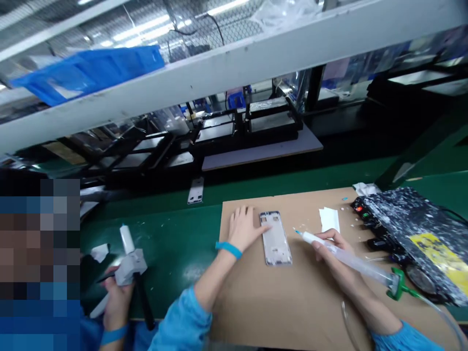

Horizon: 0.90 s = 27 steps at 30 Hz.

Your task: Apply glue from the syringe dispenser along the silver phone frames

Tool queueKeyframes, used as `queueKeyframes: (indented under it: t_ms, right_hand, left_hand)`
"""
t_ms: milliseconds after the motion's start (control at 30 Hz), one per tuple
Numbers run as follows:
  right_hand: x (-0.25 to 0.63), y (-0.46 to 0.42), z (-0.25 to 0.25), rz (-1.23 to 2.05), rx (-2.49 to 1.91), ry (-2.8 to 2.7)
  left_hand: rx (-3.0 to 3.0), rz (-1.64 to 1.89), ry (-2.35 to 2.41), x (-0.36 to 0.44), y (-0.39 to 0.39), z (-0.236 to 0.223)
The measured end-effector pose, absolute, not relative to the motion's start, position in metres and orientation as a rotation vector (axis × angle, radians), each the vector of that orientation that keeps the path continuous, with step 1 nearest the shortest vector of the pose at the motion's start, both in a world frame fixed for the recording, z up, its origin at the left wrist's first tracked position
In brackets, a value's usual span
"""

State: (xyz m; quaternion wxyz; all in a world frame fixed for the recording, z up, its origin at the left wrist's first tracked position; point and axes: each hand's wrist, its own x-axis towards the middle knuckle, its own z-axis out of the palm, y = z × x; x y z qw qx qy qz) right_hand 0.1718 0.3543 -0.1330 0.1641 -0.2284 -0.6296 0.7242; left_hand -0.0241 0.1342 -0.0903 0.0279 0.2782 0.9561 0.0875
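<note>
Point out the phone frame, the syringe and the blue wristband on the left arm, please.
phone frame (pixel 276 240): head view, middle of its flat plate.
syringe (pixel 360 265): head view, clear barrel behind the right hand.
blue wristband (pixel 228 249): head view, band on the left wrist.

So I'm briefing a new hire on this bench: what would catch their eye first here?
Probably the silver phone frame lying mid-cardboard sheet, steadied by the left hand. Next, the right hand aiming a long clear syringe toward it. At far right sits a paint-splattered black box.
</note>
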Motion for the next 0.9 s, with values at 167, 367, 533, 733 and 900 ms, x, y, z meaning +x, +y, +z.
queueKeyframes:
  t_ms: [167, 367, 533, 733, 900]
  right_hand:
    - [0.169, 0.353, -0.136, 2.018, -0.673, -1.804]
    - [0.167, 0.351, -0.134, 2.033, -0.658, -1.823]
    - [0.165, 0.349, -0.129, 2.112, -0.625, -1.778]
    - [0.168, 0.349, -0.132, 2.078, -0.655, -1.803]
    - [0.168, 0.349, -0.136, 2.122, -0.689, -1.736]
  left_hand:
    - [0.323, 0.209, 3.279, -0.119, 0.13, -0.07]
    - [-0.331, 0.248, 3.353, -0.16, 0.06, -0.051]
    - [-0.366, 0.364, 3.303, -0.172, 0.026, -0.034]
    - [-0.184, 0.53, 3.311, -0.154, 0.014, -0.008]
    - [0.519, 0.614, 2.936, -0.067, 0.027, -0.031]
